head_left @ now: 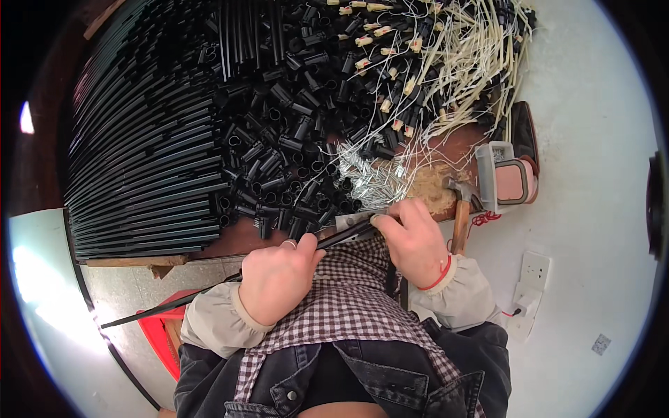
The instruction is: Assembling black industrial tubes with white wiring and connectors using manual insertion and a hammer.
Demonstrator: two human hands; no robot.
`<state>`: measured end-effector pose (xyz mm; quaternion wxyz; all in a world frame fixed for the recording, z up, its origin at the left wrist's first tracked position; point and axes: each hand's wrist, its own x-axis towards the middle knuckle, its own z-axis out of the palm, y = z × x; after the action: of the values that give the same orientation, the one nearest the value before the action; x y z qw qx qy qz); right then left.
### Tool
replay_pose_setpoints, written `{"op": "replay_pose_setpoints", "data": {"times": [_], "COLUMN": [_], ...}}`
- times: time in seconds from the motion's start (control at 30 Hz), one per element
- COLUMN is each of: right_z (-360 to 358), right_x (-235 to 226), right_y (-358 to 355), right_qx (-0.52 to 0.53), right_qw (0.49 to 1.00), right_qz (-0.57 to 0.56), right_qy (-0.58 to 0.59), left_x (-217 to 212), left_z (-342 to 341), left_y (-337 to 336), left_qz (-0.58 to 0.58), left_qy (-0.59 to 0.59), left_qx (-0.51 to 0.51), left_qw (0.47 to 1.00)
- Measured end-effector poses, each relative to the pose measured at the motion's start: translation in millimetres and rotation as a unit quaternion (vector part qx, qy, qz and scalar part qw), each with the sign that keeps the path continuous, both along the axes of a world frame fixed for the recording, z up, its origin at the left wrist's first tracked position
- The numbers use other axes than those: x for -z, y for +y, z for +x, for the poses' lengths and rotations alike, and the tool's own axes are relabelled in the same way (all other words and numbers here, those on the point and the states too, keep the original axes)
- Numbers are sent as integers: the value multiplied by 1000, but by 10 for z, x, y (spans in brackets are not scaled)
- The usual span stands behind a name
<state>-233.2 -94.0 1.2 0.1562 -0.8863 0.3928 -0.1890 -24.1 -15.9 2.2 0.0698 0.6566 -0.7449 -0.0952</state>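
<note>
A long, thin black rod [346, 234] slants across my lap, its far tail reaching out past my left sleeve to the lower left. My left hand [279, 275] is wrapped round its middle, a ring on one finger. At the rod's upper right end, my right hand [416, 240] pinches it, thumb and fingers together, and covers the tip. A greyish metal piece [348, 221] sits at the table edge just behind the rod, partly hidden. Beyond it lies a heap of silvery metal pins [376, 180]. A hammer [460, 223] with a wooden handle rests to the right of my right hand.
Many black rods [139, 181] are stacked on the left of the table. Short black plastic tubes [265, 164] lie loose in the middle. Pale wires [467, 63] with cream connectors pile up far right, near a clear plastic box [486, 181]. A red stool [159, 341] stands lower left.
</note>
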Motion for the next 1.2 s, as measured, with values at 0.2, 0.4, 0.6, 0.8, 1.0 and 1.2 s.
{"op": "replay_pose_setpoints", "data": {"times": [0.2,0.4,0.6,0.8,1.0,1.2], "right_z": [174,26,-1081,-851,-624,-646], "right_x": [-55,-173,185,646,-207,-313], "right_y": [98,92,296,596,651,487], "right_qx": [17,9,426,355,170,123], "right_qw": [990,999,886,836,950,972], "right_qz": [-56,7,90,287,235,200], "right_qy": [132,51,162,-306,-114,-19], "left_x": [-48,-42,262,255,168,97], "left_z": [-79,-108,0,65,98,127], "left_y": [21,49,131,51,-61,-53], "left_qz": [-10,-11,2,-12,-41,-31], "left_qy": [-37,-52,29,34,14,-11], "left_qx": [-8,-7,-6,24,57,64], "left_qw": [999,999,1000,999,997,997]}}
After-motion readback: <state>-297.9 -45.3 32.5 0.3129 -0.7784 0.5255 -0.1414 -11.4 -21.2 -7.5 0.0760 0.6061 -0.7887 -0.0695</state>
